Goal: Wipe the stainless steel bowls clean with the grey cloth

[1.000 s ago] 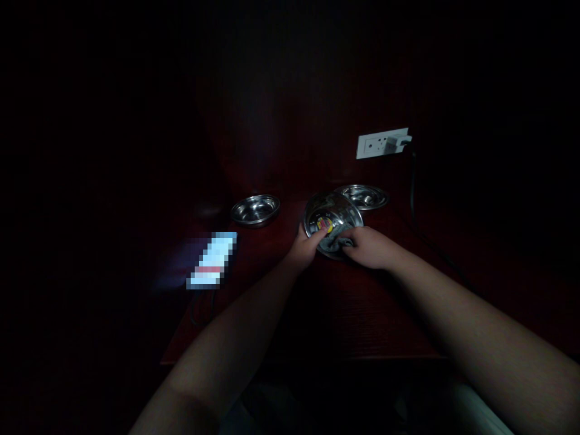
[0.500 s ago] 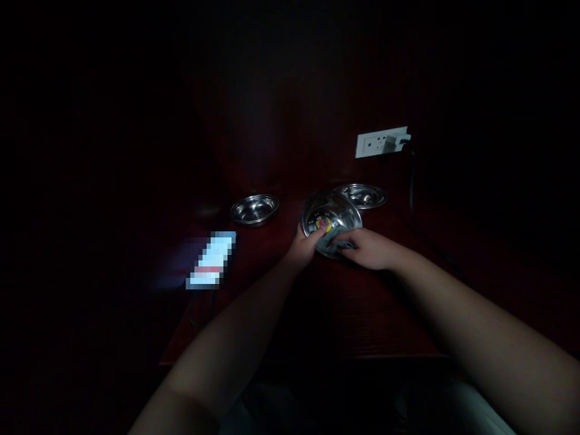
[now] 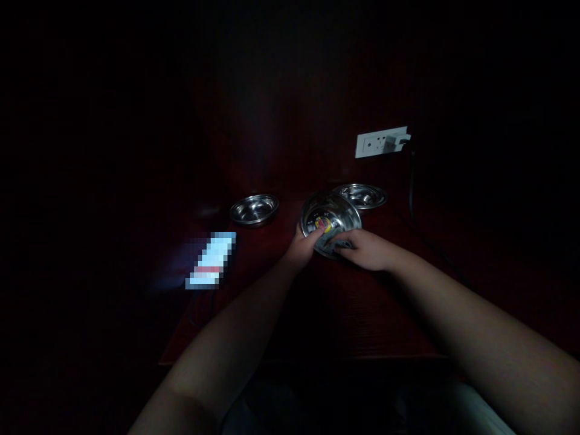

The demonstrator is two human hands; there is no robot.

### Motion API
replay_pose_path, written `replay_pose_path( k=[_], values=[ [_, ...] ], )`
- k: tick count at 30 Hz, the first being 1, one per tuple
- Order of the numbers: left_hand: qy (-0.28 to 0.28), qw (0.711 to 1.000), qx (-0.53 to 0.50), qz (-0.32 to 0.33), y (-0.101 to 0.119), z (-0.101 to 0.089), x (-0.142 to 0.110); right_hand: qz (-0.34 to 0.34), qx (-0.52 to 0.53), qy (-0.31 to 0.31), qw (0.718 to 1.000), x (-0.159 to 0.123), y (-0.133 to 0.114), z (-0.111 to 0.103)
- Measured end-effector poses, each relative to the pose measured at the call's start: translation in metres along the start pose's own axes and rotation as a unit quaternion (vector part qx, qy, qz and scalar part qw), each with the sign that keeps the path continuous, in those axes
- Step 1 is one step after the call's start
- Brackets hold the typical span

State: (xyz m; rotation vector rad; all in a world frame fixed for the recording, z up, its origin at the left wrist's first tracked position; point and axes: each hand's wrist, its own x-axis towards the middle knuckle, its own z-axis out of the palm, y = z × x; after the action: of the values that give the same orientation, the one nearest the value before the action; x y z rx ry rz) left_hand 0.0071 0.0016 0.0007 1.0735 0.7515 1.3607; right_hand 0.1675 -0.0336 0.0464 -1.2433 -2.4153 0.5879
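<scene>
A shiny metal bowl [image 3: 338, 211] is tilted up above the dark red table, its inside facing me. My left hand [image 3: 302, 246] is closed on its left rim, the thumb reaching inside beside a yellow and red sticker [image 3: 324, 224]. Inside the lower right of the bowl, my right hand [image 3: 369, 249] is closed on a grey cloth [image 3: 333, 239] and presses it against the metal. Dim light hides the cloth's exact kind, and the fingers behind the bowl do not show.
A second metal bowl [image 3: 254, 210] stands at the back left, and a wide-rimmed metal dish [image 3: 362, 196] at the back right. A lit, blurred-out phone [image 3: 211, 261] lies at left. On the wall, a socket [image 3: 381, 142] holds a plug with a black cable [image 3: 412, 187].
My right hand and the grey cloth have shifted very slightly within the bowl. The bowl has tipped a touch to the left; my left hand keeps its hold.
</scene>
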Motion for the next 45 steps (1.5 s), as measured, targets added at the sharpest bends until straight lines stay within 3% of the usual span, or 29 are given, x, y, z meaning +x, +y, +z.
replay_pose_path(
  k=[18, 30, 36, 45],
  values=[
    [0.019, 0.999, 0.013, -0.041, 0.006, 0.004, -0.006, 0.076, -0.12, 0.016, 0.99, 0.0, 0.005, -0.005],
    [0.012, 1.0, -0.003, -0.003, 0.001, 0.002, 0.0, -0.027, -0.004, -0.001, 1.0, -0.003, -0.004, 0.001],
    [-0.002, 1.0, -0.004, 0.016, -0.001, 0.002, 0.001, -0.047, 0.016, 0.002, 0.999, -0.001, -0.003, 0.003],
    [0.004, 1.0, 0.012, -0.005, 0.001, 0.002, -0.002, 0.029, -0.046, 0.01, 0.998, -0.002, -0.007, -0.001]
  ],
)
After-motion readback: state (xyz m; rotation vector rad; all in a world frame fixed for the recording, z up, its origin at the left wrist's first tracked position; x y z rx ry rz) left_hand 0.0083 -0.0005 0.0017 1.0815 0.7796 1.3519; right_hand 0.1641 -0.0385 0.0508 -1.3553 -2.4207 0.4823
